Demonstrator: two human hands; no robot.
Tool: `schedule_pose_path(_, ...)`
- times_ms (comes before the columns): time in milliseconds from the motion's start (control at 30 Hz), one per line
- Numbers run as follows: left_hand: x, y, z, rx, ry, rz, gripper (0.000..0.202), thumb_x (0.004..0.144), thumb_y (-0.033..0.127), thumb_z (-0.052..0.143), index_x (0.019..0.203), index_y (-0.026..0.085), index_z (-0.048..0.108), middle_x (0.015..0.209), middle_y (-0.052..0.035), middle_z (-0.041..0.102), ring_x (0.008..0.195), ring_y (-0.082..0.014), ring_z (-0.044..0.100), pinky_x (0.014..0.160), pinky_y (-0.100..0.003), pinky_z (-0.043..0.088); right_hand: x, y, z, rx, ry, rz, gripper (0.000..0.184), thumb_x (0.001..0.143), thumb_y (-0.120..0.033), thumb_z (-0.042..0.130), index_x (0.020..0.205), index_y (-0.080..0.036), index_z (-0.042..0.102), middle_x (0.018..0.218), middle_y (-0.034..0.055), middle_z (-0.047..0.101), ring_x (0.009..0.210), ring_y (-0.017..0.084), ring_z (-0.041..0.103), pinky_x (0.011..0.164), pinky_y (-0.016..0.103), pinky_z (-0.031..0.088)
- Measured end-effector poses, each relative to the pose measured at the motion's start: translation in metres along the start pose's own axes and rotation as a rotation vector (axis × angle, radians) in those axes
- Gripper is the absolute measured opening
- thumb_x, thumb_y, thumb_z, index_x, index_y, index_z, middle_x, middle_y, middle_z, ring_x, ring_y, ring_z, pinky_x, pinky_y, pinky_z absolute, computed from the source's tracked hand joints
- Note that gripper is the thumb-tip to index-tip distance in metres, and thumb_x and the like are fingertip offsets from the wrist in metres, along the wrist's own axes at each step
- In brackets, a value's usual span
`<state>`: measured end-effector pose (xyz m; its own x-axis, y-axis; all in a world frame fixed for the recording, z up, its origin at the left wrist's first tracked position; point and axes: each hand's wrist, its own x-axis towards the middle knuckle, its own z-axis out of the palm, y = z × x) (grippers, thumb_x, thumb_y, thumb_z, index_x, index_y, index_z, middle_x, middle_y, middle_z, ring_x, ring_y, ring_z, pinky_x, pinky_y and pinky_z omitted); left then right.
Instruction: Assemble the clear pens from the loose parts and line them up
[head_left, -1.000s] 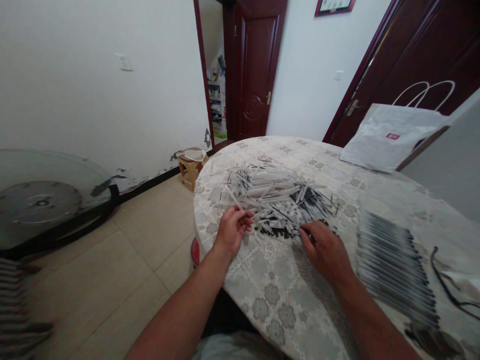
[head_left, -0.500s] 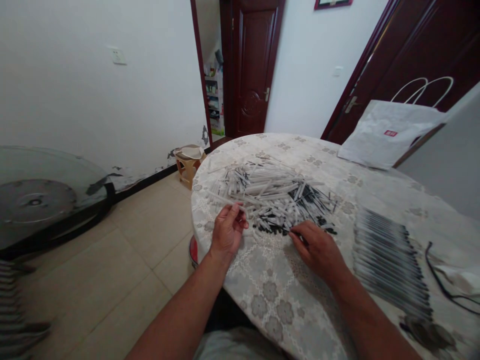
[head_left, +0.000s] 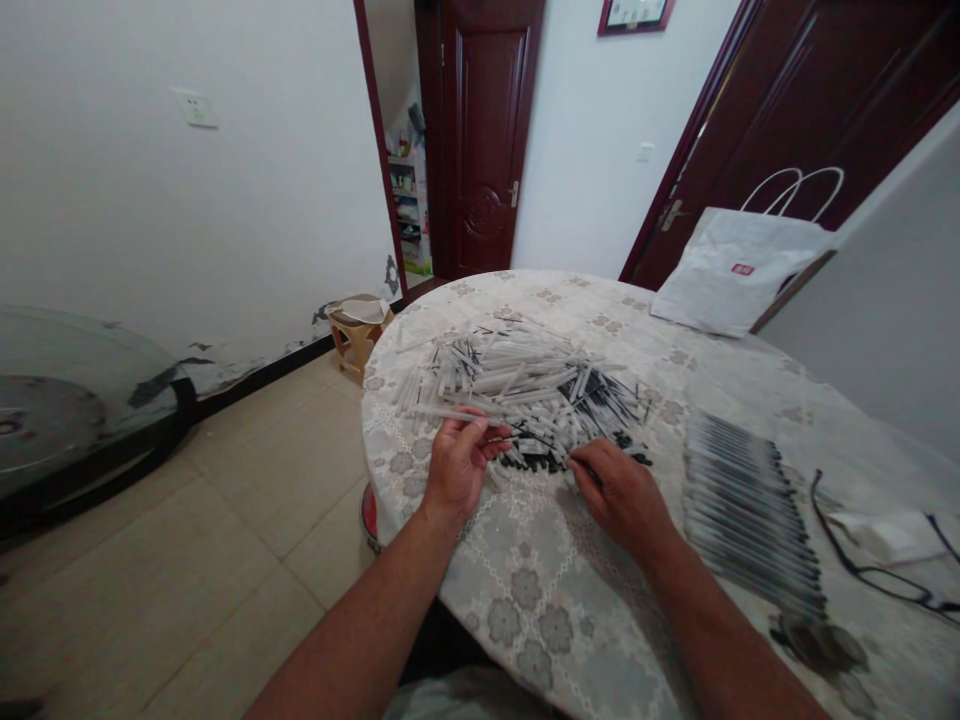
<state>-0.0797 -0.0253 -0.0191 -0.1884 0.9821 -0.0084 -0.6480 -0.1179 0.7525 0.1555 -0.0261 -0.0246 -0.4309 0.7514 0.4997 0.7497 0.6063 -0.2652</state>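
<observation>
A heap of white pen barrels and thin black refills (head_left: pixel 525 385) lies in the middle of a round table covered with a flowered cloth (head_left: pixel 540 600). My left hand (head_left: pixel 457 462) is at the heap's near left edge, its fingers pinched on a white pen barrel (head_left: pixel 439 412) that points left. My right hand (head_left: pixel 619 490) rests at the heap's near right edge with its fingertips pinched among the black pieces; what they grip is too small to name.
A row of assembled pens (head_left: pixel 742 510) lies to the right of my right hand. A black cord (head_left: pixel 862 560) and a white paper bag (head_left: pixel 739 270) sit further right and back. A small stool (head_left: pixel 356 335) and a round glass tabletop (head_left: pixel 67 400) are on the floor at left.
The view has shifted, so everything sits further left in the frame. My left hand has turned its white barrel from slanting upward to nearly level. My right hand stays at the black pieces.
</observation>
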Motion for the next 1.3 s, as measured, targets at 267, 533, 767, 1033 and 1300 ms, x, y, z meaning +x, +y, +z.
schedule_pose_path(267, 0.003, -0.002, -0.003, 0.045, 0.014, 0.028, 0.031, 0.074, 0.032, 0.079, 0.094, 0.02, 0.059, 0.084, 0.0005, 0.069, 0.077, -0.0174, 0.071, 0.07, -0.033, 0.06, -0.001, 0.005, 0.0, -0.016, -0.007, -0.001, 0.018, 0.103, -0.028, 0.05, 0.1, -0.021, 0.067, 0.093, 0.0073, 0.068, 0.083, 0.019, 0.066, 0.076, 0.029, 0.051)
schedule_pose_path(533, 0.003, -0.006, -0.004, 0.11, -0.049, 0.044, 0.026, 0.075, 0.028, 0.079, 0.092, 0.019, 0.062, 0.082, -0.0006, 0.069, 0.076, -0.0192, 0.073, 0.068, -0.033, 0.061, 0.0, 0.004, 0.0, -0.029, -0.017, -0.002, 0.018, 0.103, -0.027, 0.05, 0.099, -0.021, 0.067, 0.093, 0.0067, 0.067, 0.084, 0.019, 0.066, 0.076, 0.028, 0.05)
schedule_pose_path(767, 0.006, -0.005, -0.001, 0.131, -0.079, 0.011, 0.027, 0.077, 0.028, 0.08, 0.095, 0.018, 0.063, 0.086, -0.0031, 0.072, 0.08, -0.021, 0.074, 0.07, -0.033, 0.062, 0.0, 0.004, -0.001, 0.062, 0.024, 0.005, 0.021, 0.104, -0.03, 0.049, 0.105, -0.021, 0.068, 0.097, 0.0086, 0.069, 0.088, 0.02, 0.066, 0.081, 0.031, 0.051)
schedule_pose_path(1033, -0.009, -0.007, 0.017, 0.15, -0.409, -0.422, 0.027, 0.075, 0.027, 0.086, 0.093, 0.015, 0.07, 0.085, -0.0083, 0.074, 0.076, -0.0203, 0.074, 0.064, -0.029, 0.061, 0.003, -0.017, -0.007, 0.423, 0.009, 0.008, 0.03, 0.103, -0.038, 0.053, 0.082, -0.021, 0.068, 0.073, 0.001, 0.063, 0.067, 0.015, 0.058, 0.065, 0.026, 0.044)
schedule_pose_path(1300, -0.008, -0.013, 0.01, -0.107, -0.381, -0.446, 0.026, 0.076, 0.021, 0.086, 0.093, 0.015, 0.067, 0.088, -0.0058, 0.076, 0.072, -0.0179, 0.075, 0.059, -0.026, 0.063, -0.001, -0.012, 0.006, 0.635, 0.046, 0.257, 0.04, 0.105, -0.044, 0.044, 0.08, -0.02, 0.064, 0.067, -0.0013, 0.056, 0.06, 0.014, 0.052, 0.061, 0.025, 0.04)
